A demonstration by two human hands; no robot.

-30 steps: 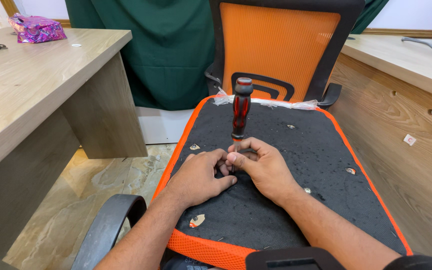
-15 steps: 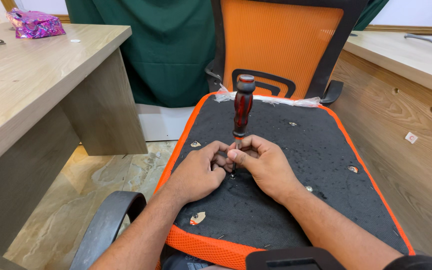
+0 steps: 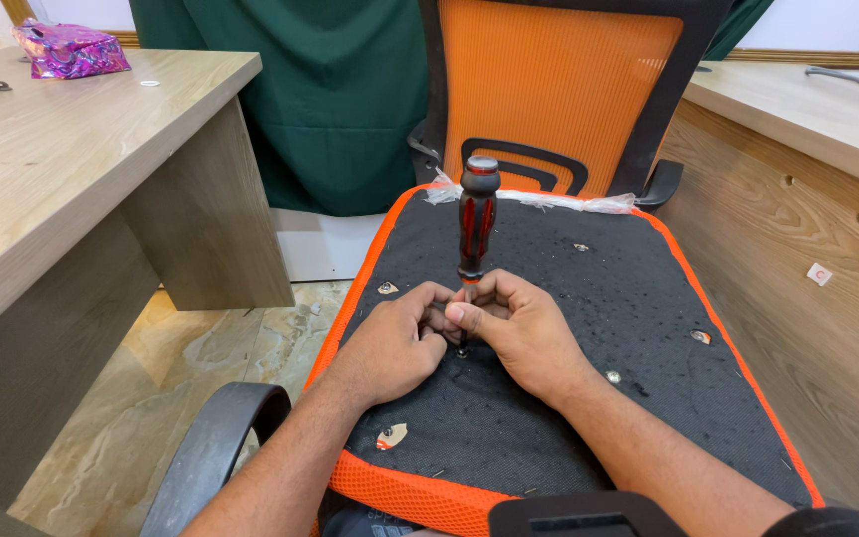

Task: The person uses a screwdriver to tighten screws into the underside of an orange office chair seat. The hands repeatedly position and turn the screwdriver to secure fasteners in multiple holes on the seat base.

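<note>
A screwdriver [image 3: 476,219] with a dark red and black handle stands upright on the black underside of an overturned chair seat [image 3: 638,298] with an orange mesh rim. My left hand [image 3: 397,345] and my right hand [image 3: 519,333] meet at its lower shaft, fingers pinched around the metal shank just above the seat. The tip is hidden between my fingers. A small screw [image 3: 612,377] lies on the seat to the right of my right hand.
The orange mesh chair back [image 3: 559,89] rises behind the seat. A black armrest [image 3: 213,447] curves at lower left. Wooden desks stand left [image 3: 72,189] and right [image 3: 797,129]; a purple packet [image 3: 70,50] lies on the left one. A green curtain [image 3: 340,99] hangs behind.
Both hands stay at the screwdriver's base. The fingers have shifted slightly around the shank, and the screwdriver remains upright in the same spot.
</note>
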